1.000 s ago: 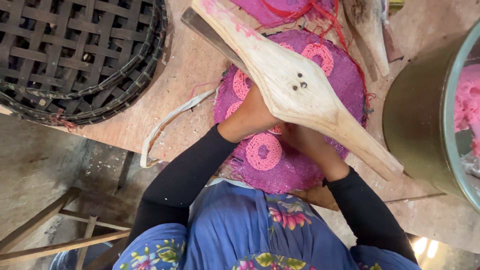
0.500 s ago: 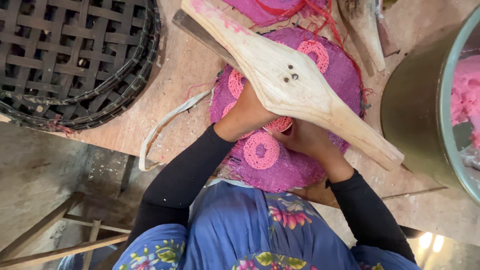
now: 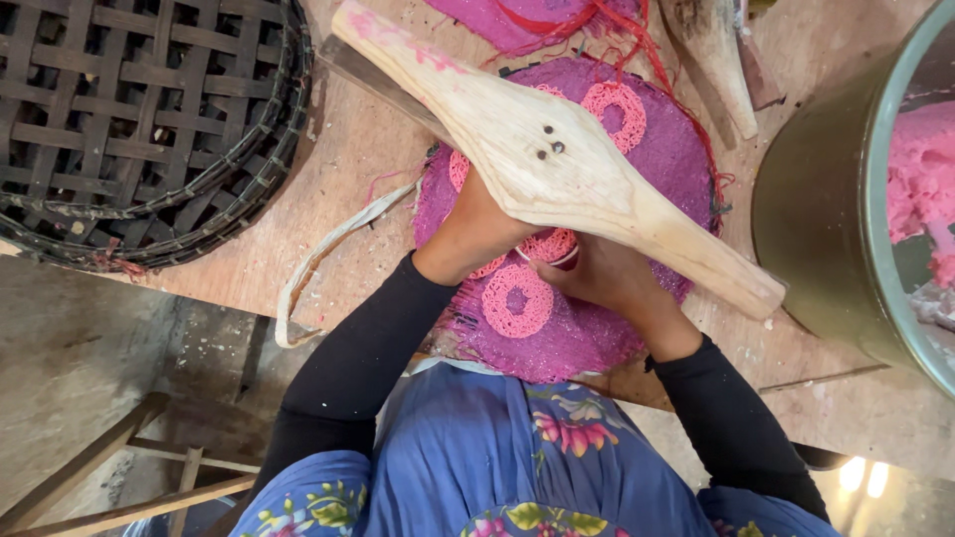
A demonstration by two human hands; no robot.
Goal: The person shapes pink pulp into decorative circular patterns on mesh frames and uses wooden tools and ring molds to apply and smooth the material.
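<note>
Long pale wooden press point(image 3: 557, 164) lying across round purple woven mat point(image 3: 597, 328), left hand point(image 3: 477, 229) and right hand point(image 3: 597, 278) beneath press, finger grip hidden, pink lacy noodle rounds point(image 3: 515, 301) on mat, dark woven bamboo trays point(image 3: 129, 119) left of mat.

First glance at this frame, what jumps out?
A big pale wooden press lies slantwise across the middle, over a round purple mat dotted with pink lacy discs. The left hand and right hand are tucked under the press, fingers hidden. At the right edge, a large metal pot holds pink dough; at top left sit dark woven bamboo trays.
</note>
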